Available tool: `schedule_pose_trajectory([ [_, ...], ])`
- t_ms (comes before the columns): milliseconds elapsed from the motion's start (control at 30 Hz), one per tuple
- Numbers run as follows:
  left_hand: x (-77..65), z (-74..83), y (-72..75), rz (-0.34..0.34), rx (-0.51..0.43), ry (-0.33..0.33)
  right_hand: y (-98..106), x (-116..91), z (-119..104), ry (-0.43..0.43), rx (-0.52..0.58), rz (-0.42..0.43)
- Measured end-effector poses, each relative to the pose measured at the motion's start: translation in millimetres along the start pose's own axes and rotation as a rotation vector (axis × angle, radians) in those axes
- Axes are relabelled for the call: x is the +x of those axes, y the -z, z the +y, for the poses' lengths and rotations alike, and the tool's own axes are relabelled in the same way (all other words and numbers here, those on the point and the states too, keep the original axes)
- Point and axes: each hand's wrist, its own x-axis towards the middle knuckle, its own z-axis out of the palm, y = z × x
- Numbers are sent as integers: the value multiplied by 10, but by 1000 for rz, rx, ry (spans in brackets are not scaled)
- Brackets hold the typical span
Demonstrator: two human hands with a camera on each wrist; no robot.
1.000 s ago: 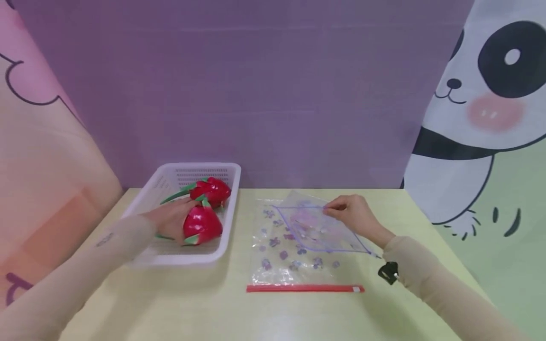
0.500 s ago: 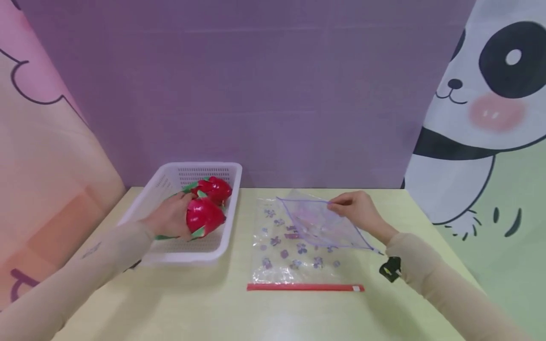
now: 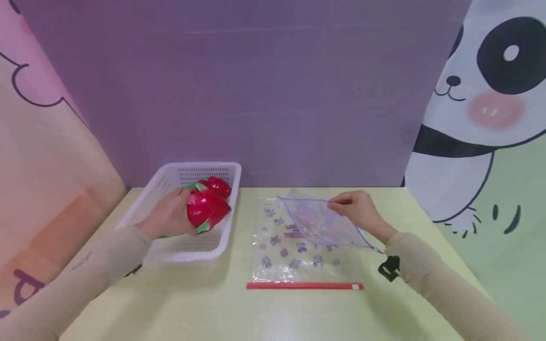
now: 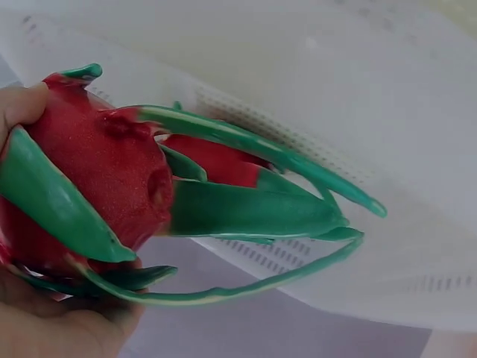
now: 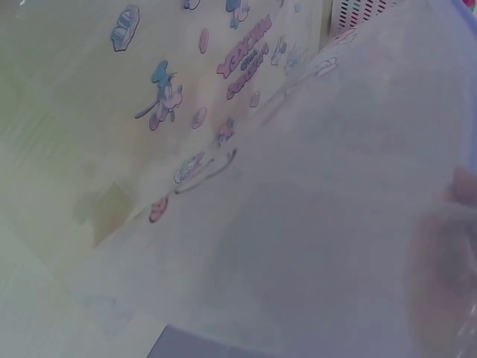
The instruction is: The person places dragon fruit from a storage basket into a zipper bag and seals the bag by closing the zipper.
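Observation:
My left hand (image 3: 167, 213) grips a red dragon fruit (image 3: 206, 209) with green scales, lifted over the white basket (image 3: 183, 257). In the left wrist view, thumb and fingers wrap the fruit (image 4: 97, 175), whose long green leaf tips point away. Behind it in the basket lies a second dragon fruit (image 3: 222, 187), partly covered. My right hand (image 3: 357, 209) pinches the upper edge of a clear zip bag (image 3: 320, 222) with a purple rim, whose mouth gapes a little. The right wrist view shows the fingers blurred through the bag's film (image 5: 320, 239).
Beneath the purple-rimmed bag, a larger clear bag (image 3: 266, 246) with cartoon prints lies flat on the pale table (image 3: 204, 308), its red slider bar (image 3: 300, 286) towards me. A purple backdrop (image 3: 277, 104) stands behind the table, with printed cloths at both sides.
The left hand has raised its dragon fruit and shifted slightly right, tilting it so its tip points right. The right hand has lifted the purple-rimmed bag's edge a little, widening the mouth.

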Motion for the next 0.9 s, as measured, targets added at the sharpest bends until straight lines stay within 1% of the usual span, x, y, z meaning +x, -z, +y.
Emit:
schedule_pose_trajectory([
  [200,-17,87,33,32,0,-28,-14,18,-26,-1,5,-13],
  [300,-6,133,47,36,-9,-38,-26,22,-38,0,2,-14],
  [533,50,295,47,7,-24,-37,-53,13,-46,-26,10,-1],
  [633,62,375,50,-3,-23,-45,-68,13,-54,-25,20,6],
  [900,84,521,59,-26,-21,-54,-97,18,-100,-28,13,13],
])
